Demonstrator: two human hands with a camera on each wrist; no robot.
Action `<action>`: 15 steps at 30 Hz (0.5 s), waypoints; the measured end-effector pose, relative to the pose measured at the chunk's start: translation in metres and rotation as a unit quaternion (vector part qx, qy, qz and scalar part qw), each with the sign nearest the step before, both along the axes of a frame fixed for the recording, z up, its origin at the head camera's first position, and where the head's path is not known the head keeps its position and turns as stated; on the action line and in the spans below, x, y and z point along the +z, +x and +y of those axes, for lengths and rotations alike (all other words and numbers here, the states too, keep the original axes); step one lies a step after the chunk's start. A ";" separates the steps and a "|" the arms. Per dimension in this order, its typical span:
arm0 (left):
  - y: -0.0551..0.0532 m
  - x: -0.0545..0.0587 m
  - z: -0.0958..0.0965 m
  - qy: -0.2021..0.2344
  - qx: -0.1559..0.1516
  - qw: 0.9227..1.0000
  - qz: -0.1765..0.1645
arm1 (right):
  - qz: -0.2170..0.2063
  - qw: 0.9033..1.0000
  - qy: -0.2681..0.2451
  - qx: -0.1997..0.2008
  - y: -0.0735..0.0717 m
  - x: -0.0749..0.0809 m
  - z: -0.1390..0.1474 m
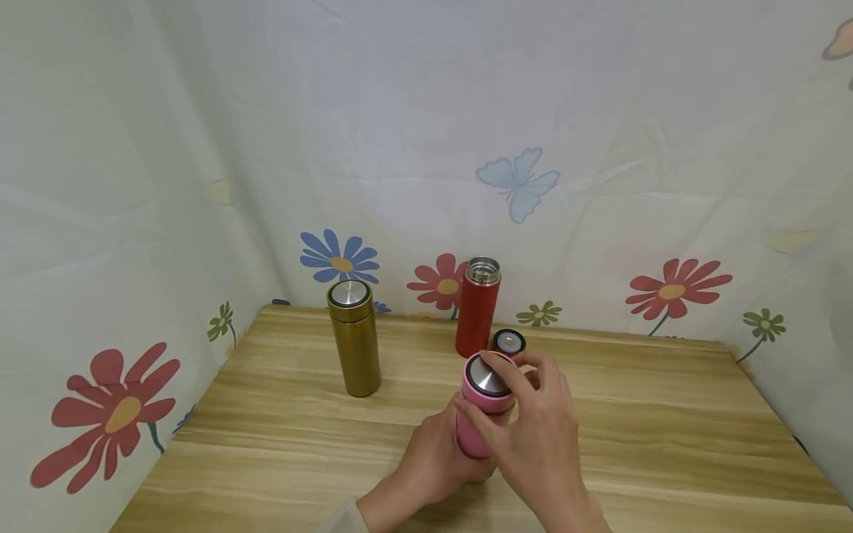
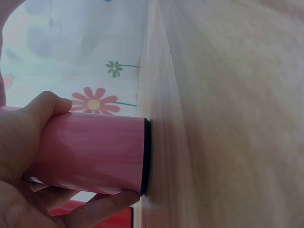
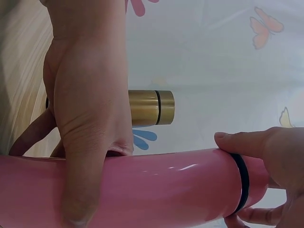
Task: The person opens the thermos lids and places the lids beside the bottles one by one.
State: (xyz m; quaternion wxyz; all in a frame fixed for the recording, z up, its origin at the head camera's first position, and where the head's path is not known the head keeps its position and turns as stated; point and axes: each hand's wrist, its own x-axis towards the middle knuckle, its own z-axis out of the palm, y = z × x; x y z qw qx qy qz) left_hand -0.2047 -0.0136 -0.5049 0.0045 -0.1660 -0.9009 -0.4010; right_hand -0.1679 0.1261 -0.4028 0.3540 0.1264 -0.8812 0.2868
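Note:
A pink thermos flask (image 1: 474, 437) with a steel-topped pink lid (image 1: 489, 379) stands at the front middle of the table. My left hand (image 1: 436, 455) grips its body, fingers wrapped round it. In the left wrist view the left hand (image 2: 28, 147) holds the flask, its black base at the tabletop. My right hand (image 1: 543, 422) holds the lid, fingers and thumb round its rim. The right wrist view shows the right hand (image 3: 280, 161) at the lid end, above a black ring between lid and body. The lid sits on the flask.
A gold thermos flask (image 1: 357, 352) with its lid on stands to the left. Behind the pink flask is a red thermos flask (image 1: 477, 314) with an uncovered steel mouth. A loose black-rimmed lid (image 1: 509, 341) lies beside it. Flower-printed cloth (image 1: 400, 111) encloses the wooden table (image 1: 266, 444).

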 end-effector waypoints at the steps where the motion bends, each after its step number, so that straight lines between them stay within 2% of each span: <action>1: 0.000 0.000 0.000 0.001 -0.001 1.000 -0.002 | -0.004 1.000 -0.002 0.003 0.000 0.000 0.000; 7: -0.001 0.000 0.000 0.013 -0.008 1.000 -0.013 | -0.045 0.998 -0.022 0.026 0.000 0.003 0.003; 15: -0.001 0.000 -0.002 0.028 -0.007 0.999 -0.013 | -0.088 0.993 -0.042 0.064 0.000 0.007 0.010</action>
